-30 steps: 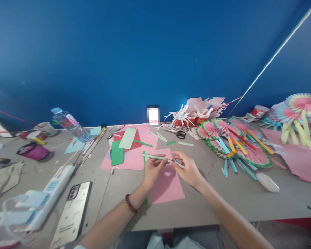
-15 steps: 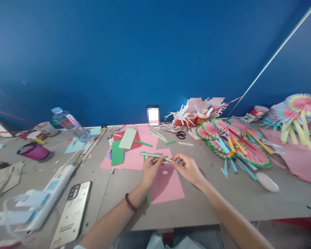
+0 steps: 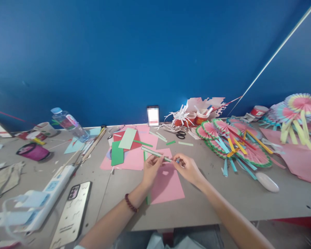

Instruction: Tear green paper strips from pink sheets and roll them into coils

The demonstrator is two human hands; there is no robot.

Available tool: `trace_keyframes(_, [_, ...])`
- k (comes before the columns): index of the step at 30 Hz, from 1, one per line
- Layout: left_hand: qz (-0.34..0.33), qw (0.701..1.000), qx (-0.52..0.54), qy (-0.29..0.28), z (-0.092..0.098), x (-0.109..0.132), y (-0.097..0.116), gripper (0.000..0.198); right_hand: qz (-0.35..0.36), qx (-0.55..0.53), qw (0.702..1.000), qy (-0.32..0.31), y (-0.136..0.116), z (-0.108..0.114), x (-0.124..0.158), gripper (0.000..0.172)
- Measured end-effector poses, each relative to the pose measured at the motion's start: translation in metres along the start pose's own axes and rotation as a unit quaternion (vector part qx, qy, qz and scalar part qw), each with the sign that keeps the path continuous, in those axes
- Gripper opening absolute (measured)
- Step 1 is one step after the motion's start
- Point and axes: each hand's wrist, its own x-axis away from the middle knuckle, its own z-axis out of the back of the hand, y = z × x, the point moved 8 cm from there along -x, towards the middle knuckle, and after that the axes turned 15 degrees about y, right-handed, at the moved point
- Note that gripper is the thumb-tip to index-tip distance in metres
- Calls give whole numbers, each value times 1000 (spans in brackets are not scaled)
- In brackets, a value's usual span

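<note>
Between my two hands runs a narrow pale green paper strip [image 3: 150,151], raised over the table and tilted with its left end higher. My left hand [image 3: 152,168] pinches it near the middle. At the strip's right end, the fingertips of my right hand [image 3: 186,166] are closed on it. Below both hands lies a pink paper sheet [image 3: 168,188] with a green strip [image 3: 148,197] along its left edge. Just beyond, a green paper piece [image 3: 117,154], a light green piece [image 3: 128,138] and a red piece [image 3: 133,141] overlap on more pink paper [image 3: 134,164].
Black-handled scissors [image 3: 180,134] lie behind my right hand. Pleated paper fans [image 3: 228,133] are heaped to the right, near a white oval object [image 3: 267,182]. On the left are a phone [image 3: 72,214], a power strip [image 3: 50,190] and a leaning water bottle [image 3: 71,124].
The pale green strip's left end has tipped upward a little. Both hands stay in nearly the same place, still gripping it.
</note>
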Motion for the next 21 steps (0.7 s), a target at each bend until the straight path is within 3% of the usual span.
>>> trace_keyframes(8, [19,998,-11,-66,-10,6,-8,47,9,-2,1000,4,0,-2,2,15])
trace_keyframes(21, [14,998,1,-56,-10,7,-8,41,30,-8,999,17,-7,-3,3,17])
